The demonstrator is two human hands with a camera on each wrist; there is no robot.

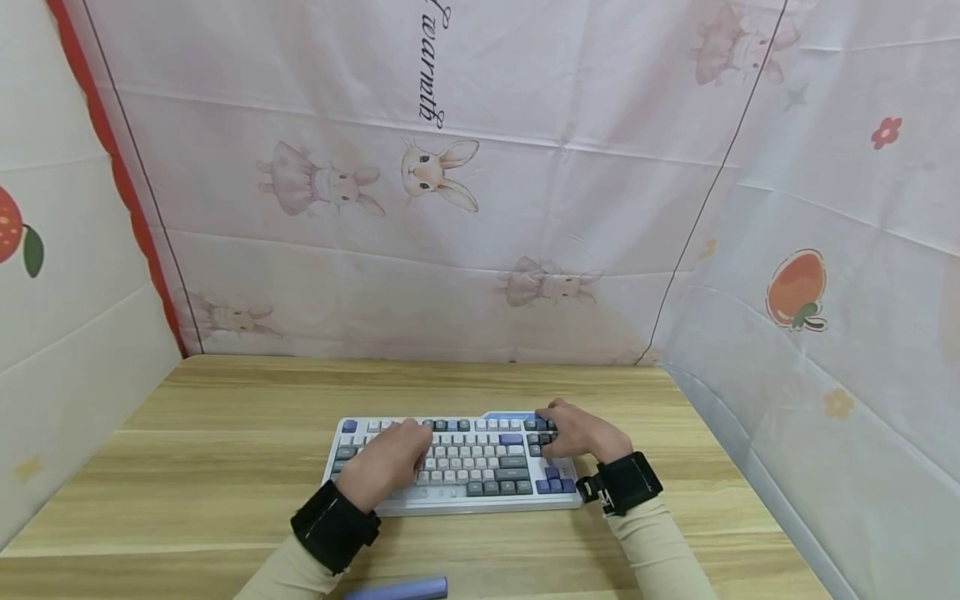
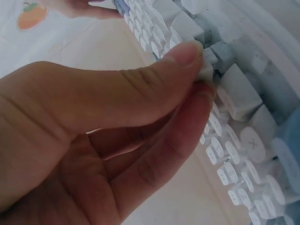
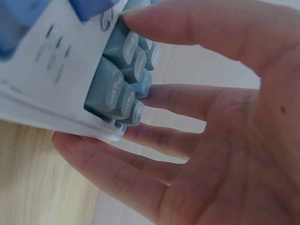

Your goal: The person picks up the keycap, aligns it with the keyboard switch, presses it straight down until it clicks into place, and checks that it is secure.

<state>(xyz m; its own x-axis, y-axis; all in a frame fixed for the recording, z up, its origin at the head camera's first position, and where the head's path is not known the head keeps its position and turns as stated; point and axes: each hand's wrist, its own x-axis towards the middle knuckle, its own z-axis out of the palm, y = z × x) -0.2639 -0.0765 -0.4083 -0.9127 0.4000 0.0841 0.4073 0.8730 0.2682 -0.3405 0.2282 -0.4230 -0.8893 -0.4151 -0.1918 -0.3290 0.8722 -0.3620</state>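
Observation:
A white keyboard with white, grey and violet keys lies on the table. My left hand is over its left part. In the left wrist view, thumb and forefinger pinch a small white keycap, close beside a bare switch. The fingertips hide part of the keycap. At the keyboard's right end, my right hand holds the frame. Its thumb rests by the grey navigation keys near a round hp logo, while the other fingers reach along the outer edge.
A long lavender bar lies at the table's near edge, cut off by the frame. The wooden table is enclosed by printed cloth walls at the back and both sides. Black bands circle both wrists.

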